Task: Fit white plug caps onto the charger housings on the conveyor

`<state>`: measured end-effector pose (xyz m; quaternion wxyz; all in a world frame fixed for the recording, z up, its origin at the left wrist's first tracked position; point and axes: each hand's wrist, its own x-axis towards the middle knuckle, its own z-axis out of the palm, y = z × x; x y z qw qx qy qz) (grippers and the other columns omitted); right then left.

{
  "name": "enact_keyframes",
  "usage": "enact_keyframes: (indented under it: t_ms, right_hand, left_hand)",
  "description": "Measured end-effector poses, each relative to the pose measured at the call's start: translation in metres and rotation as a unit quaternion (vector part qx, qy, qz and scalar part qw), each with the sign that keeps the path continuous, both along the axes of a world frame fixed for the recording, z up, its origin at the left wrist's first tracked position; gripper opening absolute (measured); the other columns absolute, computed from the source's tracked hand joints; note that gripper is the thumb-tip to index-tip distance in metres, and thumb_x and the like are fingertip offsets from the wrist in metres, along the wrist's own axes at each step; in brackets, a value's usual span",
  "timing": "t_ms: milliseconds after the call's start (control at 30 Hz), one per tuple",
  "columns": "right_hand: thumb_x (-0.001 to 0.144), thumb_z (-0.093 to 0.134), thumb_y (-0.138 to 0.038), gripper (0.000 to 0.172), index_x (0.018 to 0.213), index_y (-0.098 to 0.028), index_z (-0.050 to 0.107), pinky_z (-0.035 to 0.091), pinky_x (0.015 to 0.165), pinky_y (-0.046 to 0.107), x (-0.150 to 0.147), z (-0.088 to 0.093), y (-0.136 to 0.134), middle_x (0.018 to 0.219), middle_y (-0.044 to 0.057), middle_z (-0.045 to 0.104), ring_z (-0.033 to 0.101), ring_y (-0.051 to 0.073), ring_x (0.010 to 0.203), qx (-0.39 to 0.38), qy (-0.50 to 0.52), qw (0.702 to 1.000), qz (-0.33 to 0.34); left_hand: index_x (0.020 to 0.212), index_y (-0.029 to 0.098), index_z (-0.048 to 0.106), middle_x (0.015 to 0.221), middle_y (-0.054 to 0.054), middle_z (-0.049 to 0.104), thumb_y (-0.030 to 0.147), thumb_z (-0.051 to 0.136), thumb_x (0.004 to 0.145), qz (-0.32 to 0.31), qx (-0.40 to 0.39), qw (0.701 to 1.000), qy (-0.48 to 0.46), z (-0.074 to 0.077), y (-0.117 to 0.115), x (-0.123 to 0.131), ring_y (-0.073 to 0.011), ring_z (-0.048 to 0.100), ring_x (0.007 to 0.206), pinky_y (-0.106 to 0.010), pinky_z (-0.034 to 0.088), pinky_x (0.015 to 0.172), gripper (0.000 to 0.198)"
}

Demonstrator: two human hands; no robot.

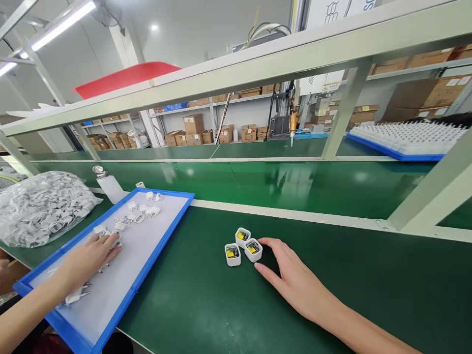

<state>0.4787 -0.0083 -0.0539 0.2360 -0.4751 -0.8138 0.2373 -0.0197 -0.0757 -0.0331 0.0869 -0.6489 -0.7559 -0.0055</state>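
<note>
My left hand [90,258] reaches over the blue-rimmed white tray [147,258], fingers stretched out on a cluster of white plug chargers. Its fingertips partly cover the pieces beneath. More white chargers [153,211] lie loose toward the tray's far end. On the green bench, three small white charger housings stand close together, their open tops showing yellow and black parts: one at the back [242,237], one at the left [232,255] and one at the right [253,250]. My right hand [285,275] is beside the right housing, thumb and forefinger apart at its edge; whether they touch it is unclear.
A clear bag [44,209] full of white parts lies at the left, with a white pump bottle [109,187] behind the tray. A metal shelf frame [368,110] crosses above the bench. A blue-edged tray of white upright pieces [409,140] sits at the far right.
</note>
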Motion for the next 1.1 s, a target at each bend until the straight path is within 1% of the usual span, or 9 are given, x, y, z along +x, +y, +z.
enact_keyframes:
  t_ms: [133, 267, 400, 500, 600, 700, 867, 967, 1100]
  right_hand:
    - [0.099, 0.047, -0.048, 0.038, 0.132, -0.028, 0.048, 0.050, 0.103, 0.049, -0.002, 0.000, 0.000, 0.137, 0.008, 0.057, 0.055, 0.029, 0.126, 0.005, -0.006, 1.000, 0.009]
    - [0.100, 0.048, -0.046, 0.035, 0.130, -0.029, 0.049, 0.052, 0.101, 0.048, -0.002, -0.002, 0.001, 0.136, 0.008, 0.057, 0.056, 0.028, 0.124, 0.004, -0.005, 1.000, 0.016]
    - [0.101, 0.048, -0.044, 0.035, 0.132, -0.029, 0.047, 0.051, 0.102, 0.049, 0.001, -0.002, 0.000, 0.137, 0.008, 0.055, 0.055, 0.029, 0.124, -0.005, 0.002, 1.000, 0.016]
    - [0.101, 0.047, -0.042, 0.035, 0.133, -0.029, 0.044, 0.049, 0.105, 0.049, 0.002, -0.002, -0.001, 0.139, 0.009, 0.053, 0.053, 0.029, 0.128, -0.010, 0.004, 1.000, 0.014]
    - [0.102, 0.046, -0.042, 0.036, 0.135, -0.027, 0.042, 0.047, 0.107, 0.049, 0.001, -0.002, 0.000, 0.140, 0.009, 0.052, 0.051, 0.028, 0.130, -0.011, -0.001, 1.000, 0.016]
    - [0.102, 0.047, -0.039, 0.034, 0.133, -0.027, 0.043, 0.047, 0.107, 0.049, -0.001, -0.002, 0.001, 0.138, 0.009, 0.053, 0.051, 0.027, 0.128, -0.012, -0.007, 1.000, 0.021]
    - [0.104, 0.046, -0.036, 0.031, 0.133, -0.028, 0.042, 0.049, 0.105, 0.047, -0.002, -0.001, -0.001, 0.139, 0.010, 0.048, 0.051, 0.026, 0.128, 0.042, 0.036, 0.998, 0.009]
    - [0.103, 0.049, -0.029, 0.038, 0.139, -0.030, 0.039, 0.049, 0.104, 0.045, -0.004, 0.002, -0.006, 0.136, 0.011, 0.047, 0.051, 0.026, 0.126, 0.166, 0.085, 0.981, 0.050]
    - [0.099, 0.054, -0.018, 0.048, 0.142, -0.033, 0.040, 0.054, 0.093, 0.038, -0.003, 0.002, -0.011, 0.124, 0.009, 0.055, 0.059, 0.023, 0.112, 0.238, 0.113, 0.947, 0.183]
  left_hand:
    - [0.114, 0.018, 0.056, 0.096, -0.013, 0.071, 0.043, 0.030, 0.097, -0.009, -0.020, 0.997, 0.075, 0.022, 0.014, 0.020, -0.0334, 0.057, 0.102, -0.039, 0.047, 0.082, 0.040]
    - [0.117, 0.020, 0.056, 0.097, -0.010, 0.071, 0.047, 0.035, 0.099, -0.056, 0.015, 0.998, -0.003, 0.042, 0.034, 0.093, -0.0304, 0.059, 0.097, -0.036, 0.047, 0.079, 0.039]
    - [0.113, 0.024, 0.059, 0.097, -0.007, 0.071, 0.039, 0.039, 0.100, -0.188, -0.034, 0.979, -0.073, 0.036, 0.043, 0.186, -0.0274, 0.061, 0.095, -0.035, 0.049, 0.080, 0.028]
    - [0.109, 0.024, 0.061, 0.101, -0.007, 0.070, 0.034, 0.042, 0.101, -0.242, -0.119, 0.962, -0.052, 0.025, 0.042, 0.230, -0.0275, 0.060, 0.094, -0.034, 0.050, 0.078, 0.023]
    - [0.117, 0.027, 0.061, 0.106, -0.007, 0.067, 0.035, 0.039, 0.103, -0.264, -0.143, 0.948, -0.102, 0.019, 0.039, 0.238, -0.0268, 0.059, 0.095, -0.035, 0.051, 0.080, 0.027]
    - [0.118, 0.030, 0.061, 0.120, -0.006, 0.060, 0.035, 0.037, 0.104, -0.260, -0.143, 0.927, -0.230, 0.017, 0.035, 0.224, -0.0242, 0.059, 0.100, -0.037, 0.051, 0.090, 0.029]
    - [0.109, 0.033, 0.067, 0.146, -0.003, 0.043, 0.046, 0.044, 0.101, -0.220, -0.099, 0.904, -0.352, 0.022, 0.030, 0.213, -0.0296, 0.045, 0.133, -0.046, 0.042, 0.110, 0.028]
    - [0.107, 0.032, 0.069, 0.134, -0.004, 0.056, 0.046, 0.049, 0.099, -0.222, -0.057, 0.875, -0.426, 0.031, 0.027, 0.238, -0.0277, 0.049, 0.127, -0.042, 0.044, 0.107, 0.026]
    - [0.095, 0.024, 0.068, 0.093, -0.002, 0.069, 0.035, 0.055, 0.095, -0.222, -0.066, 0.798, -0.557, 0.042, 0.022, 0.295, -0.0185, 0.060, 0.086, -0.028, 0.049, 0.077, 0.018]
